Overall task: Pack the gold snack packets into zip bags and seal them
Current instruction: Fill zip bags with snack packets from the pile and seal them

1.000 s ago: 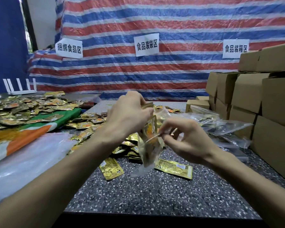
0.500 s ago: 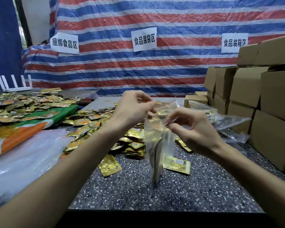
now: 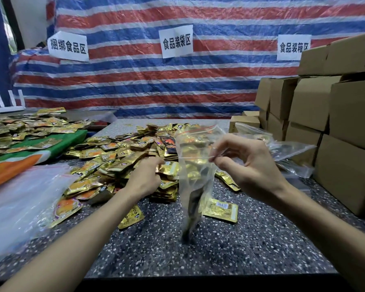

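A clear zip bag (image 3: 195,175) hangs upright over the speckled table, mouth open at the top, its lower end blurred just above the table top. My right hand (image 3: 244,163) pinches its near rim between thumb and forefinger. My left hand (image 3: 144,178) is down on the heap of gold snack packets (image 3: 118,157), fingers curled onto a packet at the heap's near edge; whether it grips one I cannot tell. Loose gold packets lie near the bag: one packet (image 3: 220,209) to its right and another packet (image 3: 131,217) to its left.
Cardboard boxes (image 3: 325,114) are stacked along the right. Filled zip bags (image 3: 282,150) lie in front of them. A pile of clear plastic bags (image 3: 19,199) sits at the near left. More gold packets cover the green and orange cloth (image 3: 38,148) at the far left.
My left hand has let go of the bag's mouth and dropped to the packet heap. My right hand alone now holds the bag, which hangs a little further right.
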### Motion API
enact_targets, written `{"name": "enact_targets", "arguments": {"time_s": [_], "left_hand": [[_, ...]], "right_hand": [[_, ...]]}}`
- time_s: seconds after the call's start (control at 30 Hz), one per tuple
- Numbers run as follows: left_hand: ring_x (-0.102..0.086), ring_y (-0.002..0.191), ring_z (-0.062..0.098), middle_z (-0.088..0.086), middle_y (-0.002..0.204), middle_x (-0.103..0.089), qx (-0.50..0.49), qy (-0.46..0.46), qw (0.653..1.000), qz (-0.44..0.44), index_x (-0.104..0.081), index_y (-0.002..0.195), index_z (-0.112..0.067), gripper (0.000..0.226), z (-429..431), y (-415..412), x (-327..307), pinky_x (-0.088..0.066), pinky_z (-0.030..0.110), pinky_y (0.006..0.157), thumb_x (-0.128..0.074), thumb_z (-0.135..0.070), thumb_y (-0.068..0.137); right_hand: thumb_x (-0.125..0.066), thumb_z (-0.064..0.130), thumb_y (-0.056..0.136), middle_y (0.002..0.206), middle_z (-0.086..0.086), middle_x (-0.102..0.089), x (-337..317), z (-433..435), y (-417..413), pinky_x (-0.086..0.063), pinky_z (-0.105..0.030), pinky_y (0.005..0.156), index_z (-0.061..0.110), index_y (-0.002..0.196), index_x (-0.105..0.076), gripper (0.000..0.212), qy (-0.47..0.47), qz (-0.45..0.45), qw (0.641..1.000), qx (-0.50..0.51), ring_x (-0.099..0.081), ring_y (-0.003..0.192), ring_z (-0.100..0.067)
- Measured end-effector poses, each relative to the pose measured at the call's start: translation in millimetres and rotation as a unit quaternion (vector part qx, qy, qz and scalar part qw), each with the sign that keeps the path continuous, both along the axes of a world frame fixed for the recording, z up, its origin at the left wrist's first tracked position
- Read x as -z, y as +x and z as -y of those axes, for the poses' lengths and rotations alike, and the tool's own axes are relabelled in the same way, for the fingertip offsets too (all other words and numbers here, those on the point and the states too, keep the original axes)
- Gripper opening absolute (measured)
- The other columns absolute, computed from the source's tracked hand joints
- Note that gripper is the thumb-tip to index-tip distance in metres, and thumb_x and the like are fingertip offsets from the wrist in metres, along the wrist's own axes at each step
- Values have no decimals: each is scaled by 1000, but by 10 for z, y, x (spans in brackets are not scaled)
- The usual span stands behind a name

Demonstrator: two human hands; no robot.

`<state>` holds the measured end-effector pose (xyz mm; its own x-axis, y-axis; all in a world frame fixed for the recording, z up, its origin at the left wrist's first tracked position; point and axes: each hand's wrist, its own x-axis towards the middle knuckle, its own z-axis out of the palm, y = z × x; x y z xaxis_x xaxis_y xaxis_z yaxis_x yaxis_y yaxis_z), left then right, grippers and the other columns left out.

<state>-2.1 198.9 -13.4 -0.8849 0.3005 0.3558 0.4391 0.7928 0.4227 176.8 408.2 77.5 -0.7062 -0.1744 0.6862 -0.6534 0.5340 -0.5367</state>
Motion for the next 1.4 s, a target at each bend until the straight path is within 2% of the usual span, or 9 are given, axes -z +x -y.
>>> {"name": "enact_targets", "arguments": {"time_s": [0.2, 0.4, 0.53, 0.67, 0.83, 0.93, 1.17, 1.3, 1.4], "left_hand": [[-42, 116, 23, -1, 142, -44, -23, -236, 962, -133, -38, 147, -30, 66, -127, -159, 53, -39, 35, 90, -66, -37, 88], [-46, 117, 21, -1, 136, -47, -26, -243, 956, -164, -48, 141, -35, 56, -42, -104, 81, -37, 32, 90, -62, -22, 88], [-53, 108, 20, -5, 115, -56, -22, -67, 987, -145, -67, 125, -31, 33, 98, -11, 38, -41, 32, 73, -57, -20, 95], [-61, 85, 13, 1, 108, -65, -24, 173, 979, -109, -69, 113, -19, 19, 144, 141, -329, -43, 18, 60, -55, -15, 100], [-69, 91, 13, 2, 102, -72, 16, 488, 869, -79, -65, 105, -14, 14, 239, 607, -1095, -55, 36, 88, -52, -19, 101], [-74, 90, 22, 6, 97, -76, 106, 562, 817, -80, -68, 97, -16, 11, 262, 985, -1473, -60, 32, 76, -58, -19, 98], [-67, 79, -2, -9, 84, -75, 99, 402, 903, -114, -72, 86, -26, 16, -34, 1345, -1516, -49, 7, 64, -62, -17, 95], [-70, 78, 2, -9, 84, -76, 106, 346, 931, -40, -76, 88, -22, 14, -188, 1313, -1286, -52, 14, 67, -66, -12, 92], [-67, 71, 2, -8, 79, -74, 76, 282, 951, -101, -77, 86, -17, 12, -226, 1264, -1211, -52, 16, 64, -66, -12, 91]], "right_hand": [[-59, 1, 80, 83, -3, -70, -3, -21, 13, -56, -41, 78, 3, 83, -69, 11, 8, -5, 1000, -8, -67, 81, -17], [-59, 1, 79, 82, -4, -70, 10, 3, 25, -56, -36, 75, 2, 82, -70, 11, 10, -14, 1000, -10, -67, 80, -17], [-62, -8, 83, 83, -2, -70, 0, 1, 33, -57, -34, 74, 2, 83, -70, 13, 12, -1, 1000, -9, -67, 80, -15], [-63, -12, 83, 83, 0, -70, -22, -5, 58, -56, -28, 74, 5, 83, -70, 18, 19, 3, 1000, 0, -66, 80, -11], [-66, -5, 86, 86, 4, -70, -36, -1, 49, -55, -23, 73, 10, 85, -70, 16, 23, 3, 1000, 17, -66, 81, -8], [-66, -4, 85, 86, 4, -70, -32, 32, 34, -54, -22, 73, 10, 86, -69, 14, 22, 2, 1000, 20, -65, 81, -8], [-64, 11, 80, 81, 11, -67, -34, 200, 52, -52, -26, 70, 17, 79, -69, 8, 0, -34, 999, 21, -62, 78, -5], [-70, 1, 83, 84, 3, -70, -44, 240, 52, -55, -30, 68, 9, 84, -73, 9, 23, -55, 998, 16, -65, 77, -8], [-72, 2, 84, 87, 1, -70, -55, 244, 46, -54, -26, 65, 11, 86, -75, 9, 30, -47, 998, 27, -66, 76, -8]]}}
